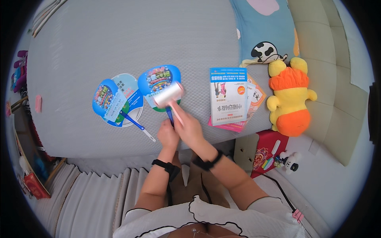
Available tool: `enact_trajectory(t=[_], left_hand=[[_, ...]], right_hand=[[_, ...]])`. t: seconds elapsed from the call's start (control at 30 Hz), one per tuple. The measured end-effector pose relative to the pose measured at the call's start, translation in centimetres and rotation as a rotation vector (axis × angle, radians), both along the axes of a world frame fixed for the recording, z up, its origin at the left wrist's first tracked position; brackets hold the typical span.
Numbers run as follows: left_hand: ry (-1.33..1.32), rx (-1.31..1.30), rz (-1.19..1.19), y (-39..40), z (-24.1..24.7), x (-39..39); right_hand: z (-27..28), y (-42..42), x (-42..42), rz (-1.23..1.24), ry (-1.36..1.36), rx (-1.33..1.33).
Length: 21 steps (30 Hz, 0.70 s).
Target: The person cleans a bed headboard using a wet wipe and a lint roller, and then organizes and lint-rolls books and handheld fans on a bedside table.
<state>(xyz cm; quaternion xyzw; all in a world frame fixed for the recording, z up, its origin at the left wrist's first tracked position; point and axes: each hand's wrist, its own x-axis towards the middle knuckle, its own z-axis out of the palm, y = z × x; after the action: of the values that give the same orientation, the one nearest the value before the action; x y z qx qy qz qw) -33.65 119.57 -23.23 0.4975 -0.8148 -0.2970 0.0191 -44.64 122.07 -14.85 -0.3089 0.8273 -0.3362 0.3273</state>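
Observation:
My left hand (168, 134) grips the blue handle of a printed plastic hand fan (157, 78), whose face lies on the grey mattress. My right hand (189, 126) holds the pink handle of a lint roller (169, 94); its white, slightly blurred roll is over the lower part of that fan. Left of them, one blue printed fan (104, 98) overlaps another fan (137, 98), their handles pointing towards me. To the right lies a book with a blue and white cover (228, 101), on top of an orange and pink booklet (256, 102).
A yellow and orange plush toy (290, 96) lies by the padded headboard (321, 53), below a blue pillow with a cow print (265, 26). A small pink object (38, 103) is near the left edge of the mattress (89, 145). A red bag (268, 148) stands beside the bed.

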Motion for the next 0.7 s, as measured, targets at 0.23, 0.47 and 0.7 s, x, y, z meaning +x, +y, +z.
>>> enact_trajectory(t=[0.23, 0.47, 0.7], left_hand=[[0.222, 0.128, 0.034, -2.1, 3.0, 2.7], [0.066, 0.154, 0.295, -10.1, 2.6, 10.0], [-0.08, -0.056, 0.438, -8.2, 4.9, 6.6]], right_hand=[[1.2, -8.0, -5.3, -0.225, 0.037, -0.432], [4.4, 11.5, -3.4, -0.414, 0.169, -0.212], [1.6, 8.6, -11.3, -0.414, 0.078, -0.047]])
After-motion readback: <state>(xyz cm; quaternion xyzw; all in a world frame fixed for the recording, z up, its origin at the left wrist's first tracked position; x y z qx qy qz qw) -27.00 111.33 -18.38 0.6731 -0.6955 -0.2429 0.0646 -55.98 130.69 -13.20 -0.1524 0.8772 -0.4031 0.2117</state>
